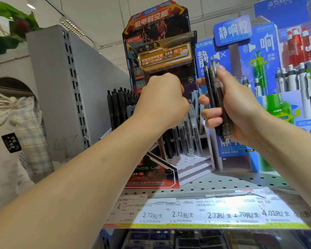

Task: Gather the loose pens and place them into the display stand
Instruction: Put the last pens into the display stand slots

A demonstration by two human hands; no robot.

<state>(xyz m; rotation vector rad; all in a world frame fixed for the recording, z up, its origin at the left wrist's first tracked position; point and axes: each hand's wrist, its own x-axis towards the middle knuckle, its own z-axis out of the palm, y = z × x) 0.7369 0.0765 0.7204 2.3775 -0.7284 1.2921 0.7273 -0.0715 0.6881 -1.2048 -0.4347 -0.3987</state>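
Note:
A dark red and black cardboard display stand [156, 42] sits on the shelf, with black pens [118, 105] standing in its left rows and clear pens [187, 139] in the right rows. My left hand [163, 99] is curled in front of the stand, its fingers hidden from me. A clear pen [192, 112] points down from under it into the right rows. To the right of the stand, my right hand [241, 108] grips an upright bundle of black and clear pens [212, 87].
A blue pen display [237, 51] stands close on the right of the stand. Both rest on a perforated metal shelf [223, 182] with a price label strip [205, 212] along its front edge. A grey shelf end panel [61, 87] and cloth bags [16, 123] are at the left.

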